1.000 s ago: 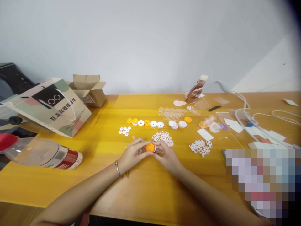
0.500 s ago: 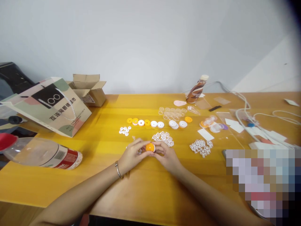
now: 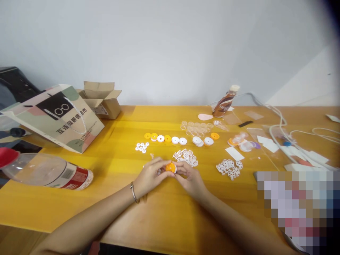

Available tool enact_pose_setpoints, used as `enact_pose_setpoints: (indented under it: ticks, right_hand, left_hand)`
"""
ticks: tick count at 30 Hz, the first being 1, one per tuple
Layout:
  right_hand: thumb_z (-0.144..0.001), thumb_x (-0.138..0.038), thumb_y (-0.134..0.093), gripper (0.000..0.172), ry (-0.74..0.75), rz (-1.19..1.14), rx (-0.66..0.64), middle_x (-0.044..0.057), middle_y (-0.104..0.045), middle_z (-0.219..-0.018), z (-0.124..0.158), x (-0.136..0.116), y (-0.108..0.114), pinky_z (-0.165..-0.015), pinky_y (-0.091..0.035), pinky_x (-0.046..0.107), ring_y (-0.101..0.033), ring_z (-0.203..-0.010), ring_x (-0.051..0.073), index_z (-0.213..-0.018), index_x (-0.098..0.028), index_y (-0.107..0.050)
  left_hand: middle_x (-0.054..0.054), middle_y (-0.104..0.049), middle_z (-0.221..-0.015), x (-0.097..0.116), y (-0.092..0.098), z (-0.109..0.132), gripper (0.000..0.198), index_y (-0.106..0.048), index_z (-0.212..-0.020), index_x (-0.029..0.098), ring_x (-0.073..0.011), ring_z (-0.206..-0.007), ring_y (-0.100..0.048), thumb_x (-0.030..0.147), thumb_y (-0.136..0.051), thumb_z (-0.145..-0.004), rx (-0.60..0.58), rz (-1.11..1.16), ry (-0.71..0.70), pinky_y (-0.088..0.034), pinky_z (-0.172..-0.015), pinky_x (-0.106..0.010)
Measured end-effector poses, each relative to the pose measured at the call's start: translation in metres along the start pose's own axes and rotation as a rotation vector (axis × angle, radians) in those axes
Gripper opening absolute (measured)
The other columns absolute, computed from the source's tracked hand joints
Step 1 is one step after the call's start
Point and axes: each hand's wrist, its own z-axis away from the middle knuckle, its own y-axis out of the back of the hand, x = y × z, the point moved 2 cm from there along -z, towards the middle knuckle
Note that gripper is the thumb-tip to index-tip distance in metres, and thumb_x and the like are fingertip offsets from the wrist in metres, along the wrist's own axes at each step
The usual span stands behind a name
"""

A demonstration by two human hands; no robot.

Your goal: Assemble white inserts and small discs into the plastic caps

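Little has moved since the earlier frames: both hands stay together at the table's near middle, and the orange disc [image 3: 170, 167] between them has tipped slightly, its orange face now less squarely toward the camera; the view itself has drifted a touch.

Orange disc: small, round, with a white rim part on its right side. Flat face turned up and toward the camera. No clear long axis, being round. Held just above the yellow table [image 3: 119, 198], in front of the white lattice pieces [image 3: 186, 157].

Left hand [image 3: 148, 177]: fingers curled, thumb and fingertips pinching the disc's left edge. Wrist low, near the table, with a metal bangle [image 3: 133, 191] on it. Forearm runs back toward the lower left.

Right hand [image 3: 190, 178]: closed round the disc's right edge, fingers bent, knuckles up. Forearm runs back toward the lower right.

Outward: a row of orange and white discs [image 3: 164, 138] lies beyond the hands, with small white buttons [image 3: 141, 147] to its left. Clear rings [image 3: 195, 128] sit farther back. A second patch of lattice pieces [image 3: 230, 168] lies to the right. A plastic bottle [image 3: 47, 171] lies on its side at far left, red cap pointing left. Behind it, a paper bag [image 3: 55, 118] and an open cardboard box [image 3: 102, 101]. A brown drink bottle [image 3: 225, 101] leans near the wall. White cables [image 3: 281, 127] trail at the right.
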Motion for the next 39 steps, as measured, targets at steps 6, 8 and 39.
enact_pose_setpoints:
  ticks: [6,8,39]
  right_hand:
    - [-0.075,-0.021,-0.053,0.02,0.026,0.064,-0.001,0.004,-0.065,-0.09,0.002,0.0,0.0,-0.078,-0.05,0.034,-0.063,-0.081,0.016,-0.095,-0.022,-0.052]
    - [-0.075,-0.021,-0.052,0.021,0.033,0.054,-0.002,0.004,-0.065,-0.09,0.002,0.0,0.0,-0.078,-0.05,0.034,-0.063,-0.082,0.016,-0.096,-0.022,-0.051]
    - [-0.072,-0.029,-0.057,0.03,-0.165,-0.299,0.001,0.0,-0.059,-0.085,-0.01,0.001,0.01,-0.071,-0.048,0.028,-0.057,-0.074,0.012,-0.1,-0.024,-0.049]
  left_hand:
    - [-0.003,-0.054,-0.08,0.002,-0.001,0.001,0.034,-0.055,-0.106,0.019,-0.0116,-0.071,-0.052,0.035,-0.054,-0.077,-0.002,-0.021,-0.019,-0.045,-0.069,-0.026]
    - [-0.004,-0.053,-0.082,0.002,0.0,0.001,0.036,-0.052,-0.111,0.019,-0.0113,-0.071,-0.051,0.035,-0.052,-0.078,-0.03,-0.044,-0.067,-0.046,-0.069,-0.026]
    - [-0.005,-0.054,-0.079,0.015,-0.001,0.014,0.045,-0.055,-0.091,0.015,-0.0146,-0.067,-0.052,0.055,-0.048,-0.072,-0.474,-0.419,-0.364,-0.043,-0.06,-0.025]
